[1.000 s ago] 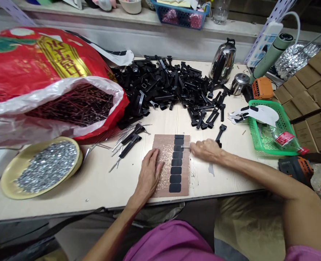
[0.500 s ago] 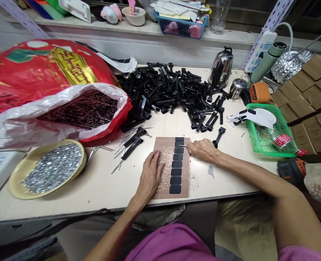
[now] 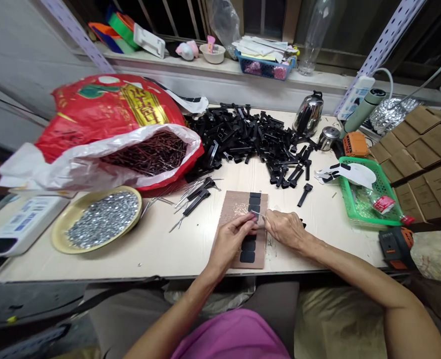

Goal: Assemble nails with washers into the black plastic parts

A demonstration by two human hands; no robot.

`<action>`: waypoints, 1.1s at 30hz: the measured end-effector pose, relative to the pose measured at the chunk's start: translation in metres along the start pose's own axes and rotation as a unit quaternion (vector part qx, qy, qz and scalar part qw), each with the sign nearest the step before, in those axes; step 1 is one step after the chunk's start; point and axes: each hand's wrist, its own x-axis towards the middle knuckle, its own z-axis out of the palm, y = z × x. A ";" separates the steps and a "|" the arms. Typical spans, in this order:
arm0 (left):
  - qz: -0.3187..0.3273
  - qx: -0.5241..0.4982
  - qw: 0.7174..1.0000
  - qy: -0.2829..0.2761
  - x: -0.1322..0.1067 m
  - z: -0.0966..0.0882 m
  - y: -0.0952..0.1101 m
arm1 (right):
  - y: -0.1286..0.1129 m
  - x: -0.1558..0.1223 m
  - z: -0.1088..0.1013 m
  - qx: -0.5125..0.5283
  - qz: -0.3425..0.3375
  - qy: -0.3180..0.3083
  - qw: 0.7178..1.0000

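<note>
A brown board lies at the table's front edge, with a column of black rounded pads down its right side. Above the board, my left hand is closed, thumb and fingertips pinched beside the pads; what they hold is too small to make out. My right hand, wrapped closed at the board's right edge, grips a thin metal tool whose tip points left to my left fingertips. The middle pads are partly hidden by my left hand. Pale specks cover the board's left part.
Black plastic parts are heaped behind the board. To the left are a red bag of dark metal rods and a yellow bowl of small shiny pieces. A green basket and a power drill sit at right.
My left hand has lifted from lying flat on the board and moved right to pinch at the tool's tip. My right hand has come nearer with the tool. The camera view has shifted.
</note>
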 end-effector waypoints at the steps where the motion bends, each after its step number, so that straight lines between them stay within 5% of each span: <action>1: -0.031 -0.054 0.998 -0.007 -0.001 0.006 0.005 | -0.002 -0.001 0.000 0.003 -0.003 0.029 1.000; 5: -0.031 -0.143 0.989 0.027 -0.004 0.016 0.017 | -0.014 -0.002 0.001 0.028 -0.011 0.109 0.994; 15: 0.138 -0.102 0.982 0.085 -0.014 0.009 0.032 | -0.039 -0.002 -0.008 0.285 -0.019 0.177 0.942; 19: 0.166 -0.107 0.977 0.081 -0.016 0.004 0.039 | -0.038 -0.001 -0.018 0.290 -0.002 0.246 0.925; 25: 0.165 -0.082 0.981 0.063 -0.018 0.000 0.040 | -0.040 0.012 -0.047 0.202 -0.064 0.354 0.911; 33: 0.137 -0.063 0.988 0.035 -0.019 -0.004 0.042 | -0.038 0.019 -0.059 0.292 -0.089 0.274 0.912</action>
